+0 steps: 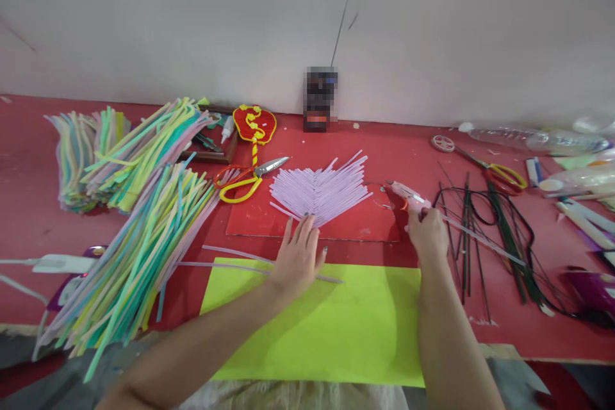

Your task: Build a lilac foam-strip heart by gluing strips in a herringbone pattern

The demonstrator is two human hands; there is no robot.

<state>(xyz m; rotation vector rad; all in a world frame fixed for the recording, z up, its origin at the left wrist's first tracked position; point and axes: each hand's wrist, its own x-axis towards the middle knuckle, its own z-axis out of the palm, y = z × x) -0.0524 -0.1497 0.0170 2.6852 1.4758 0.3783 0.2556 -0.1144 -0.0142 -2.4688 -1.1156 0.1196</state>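
Lilac strips (319,189), left hand (296,262) palm-down

The red table (401,141) carries, L to R: pastel strip bundles (144,256) (one overhanging the front edge), a wooden tray (232,148) at back, a red board (355,229) mid-table, a lime sheet (355,333) in front, dark stems (508,243), scissors (504,174) w/ red & yellow handles, plus a clear plastic bottle (533,139), back R.

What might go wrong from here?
The right hand holds the glue gun, nozzle toward the arranged lilac strips; stray glue might drip. The left hand at their lower end could nudge them. The black cord loops across dark stems and might drag them.
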